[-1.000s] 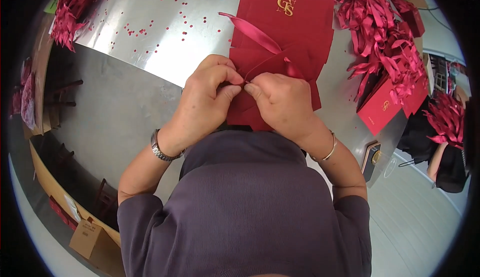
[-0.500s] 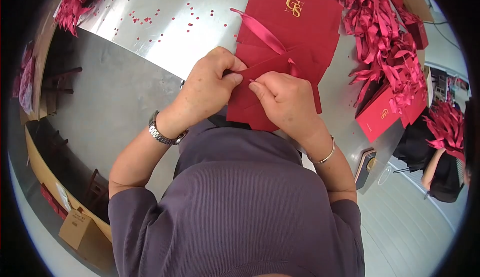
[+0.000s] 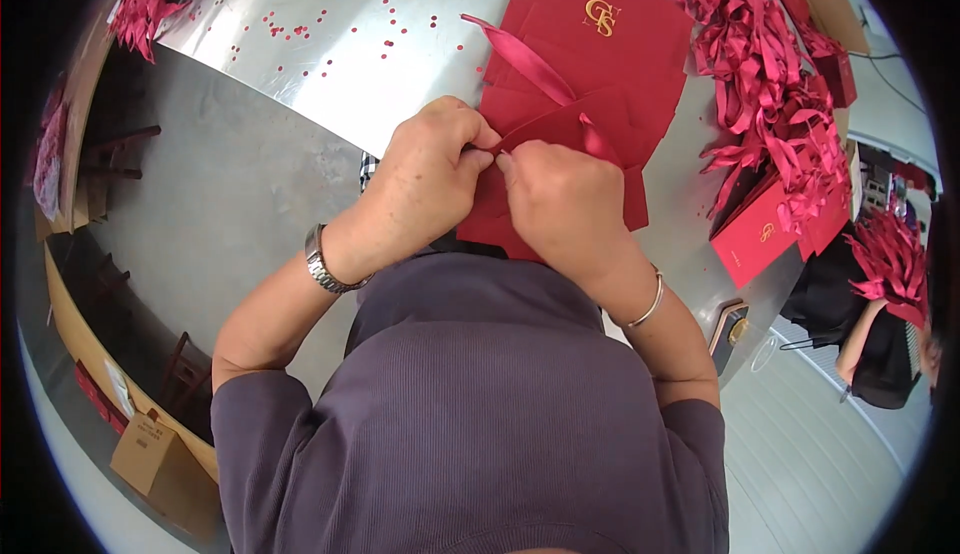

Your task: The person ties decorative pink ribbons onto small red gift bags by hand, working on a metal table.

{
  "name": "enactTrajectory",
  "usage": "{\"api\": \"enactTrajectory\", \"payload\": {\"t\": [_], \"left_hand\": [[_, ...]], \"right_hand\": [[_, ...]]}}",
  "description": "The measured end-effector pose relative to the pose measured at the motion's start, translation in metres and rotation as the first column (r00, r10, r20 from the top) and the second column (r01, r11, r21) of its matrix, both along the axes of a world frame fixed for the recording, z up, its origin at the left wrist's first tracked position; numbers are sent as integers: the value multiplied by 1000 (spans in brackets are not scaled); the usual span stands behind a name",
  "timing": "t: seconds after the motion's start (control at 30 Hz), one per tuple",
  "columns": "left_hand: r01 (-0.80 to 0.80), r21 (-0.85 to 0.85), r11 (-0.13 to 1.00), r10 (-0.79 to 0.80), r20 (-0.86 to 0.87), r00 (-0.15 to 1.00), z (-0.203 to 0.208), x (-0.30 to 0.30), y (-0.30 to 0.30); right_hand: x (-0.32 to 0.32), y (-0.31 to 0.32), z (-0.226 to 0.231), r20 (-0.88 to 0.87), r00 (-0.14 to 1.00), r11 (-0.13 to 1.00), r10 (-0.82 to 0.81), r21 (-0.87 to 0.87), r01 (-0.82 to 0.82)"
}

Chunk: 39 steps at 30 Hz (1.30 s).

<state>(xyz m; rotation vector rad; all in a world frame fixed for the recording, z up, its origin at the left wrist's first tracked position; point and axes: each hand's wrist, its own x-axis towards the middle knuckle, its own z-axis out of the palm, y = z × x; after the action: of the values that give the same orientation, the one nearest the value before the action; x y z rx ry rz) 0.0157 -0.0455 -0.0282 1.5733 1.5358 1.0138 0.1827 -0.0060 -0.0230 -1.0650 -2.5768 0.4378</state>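
Working a ribbon end at the edge of a red paper bag (image 3: 550,132) appears to be the step in hand; the bag lies flat on similar red pieces (image 3: 632,59), close before the person; the left hand (image 3: 428,166) pinches its edge between thumb and forefinger; the right hand (image 3: 568,192), just beside, seems to pinch a thin pink tip (image 3: 503,153), mostly hidden; the next move calls for a steady left hold and a fine right-hand pull; beyond lies a pink ribbon (image 3: 522,60); outward, the metal table (image 3: 335,104) bears scattered red dots.
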Motion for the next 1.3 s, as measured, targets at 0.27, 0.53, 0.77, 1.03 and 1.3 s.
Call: {"api": "enactTrajectory", "payload": {"t": [0.27,0.53,0.77,1.03,1.3], "left_hand": [[-6,102,995,10,-37,999,5,3,-5],[-12,12,1000,12,56,998,3,-1,-4],[92,95,991,-92,-3,996,19,-4,1],[84,63,994,-82,-30,996,17,-8,-1],[138,163,977,-126,-78,989,24,-7,10]], "right_hand": [[-6,8,15,-28,999,985,-41,-169,36],[-3,6,13,41,999,1000,10,23,-11],[5,2,18,55,998,999,-4,41,1],[8,3,22,-216,975,967,-47,-253,-9],[10,-1,15,-246,968,984,-51,-177,7]]}}
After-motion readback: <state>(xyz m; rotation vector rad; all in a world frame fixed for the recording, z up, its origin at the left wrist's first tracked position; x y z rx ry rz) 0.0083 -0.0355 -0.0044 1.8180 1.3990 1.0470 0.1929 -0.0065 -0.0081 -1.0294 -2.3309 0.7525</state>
